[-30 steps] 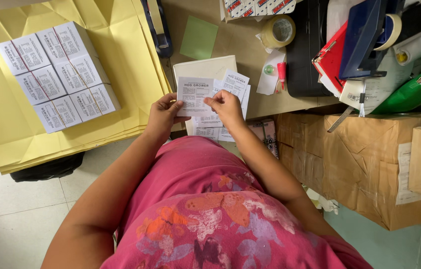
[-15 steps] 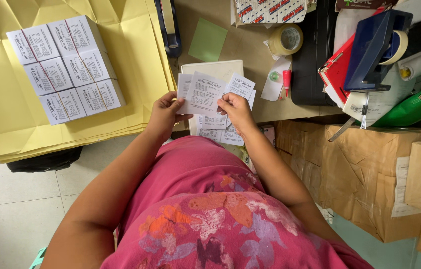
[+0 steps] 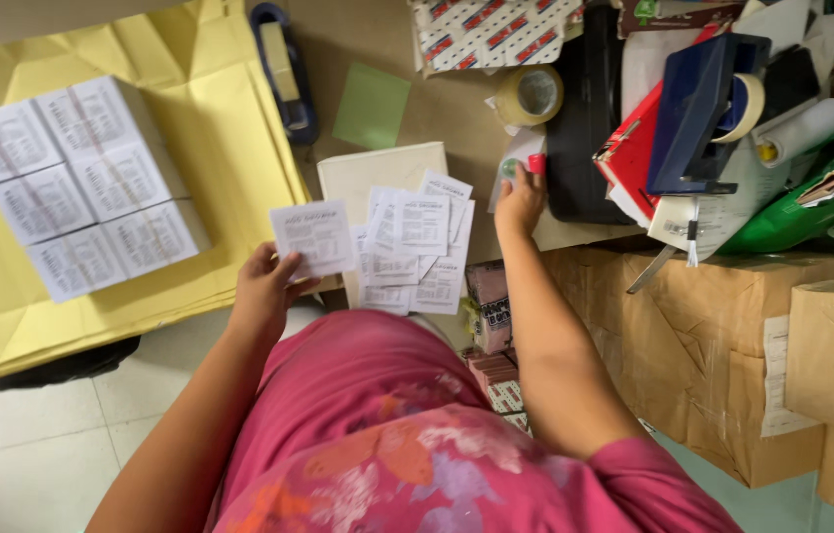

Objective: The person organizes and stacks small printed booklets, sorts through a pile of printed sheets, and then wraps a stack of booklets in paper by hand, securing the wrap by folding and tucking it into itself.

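White slip (image 3: pixel 313 238) is pinched in our left hand (image 3: pixel 264 291), left of centre in the frame, lifted just off the loose pile of slips (image 3: pixel 417 252) on the tabletop (image 3: pixel 456 109). Our right hand (image 3: pixel 519 202) reaches up at centre, fingers closed around a small glue stick (image 3: pixel 526 165) beside the tape roll (image 3: pixel 530 95). Boxes (image 3: pixel 76 183) sit on yellow envelopes (image 3: pixel 229 128), upper left.
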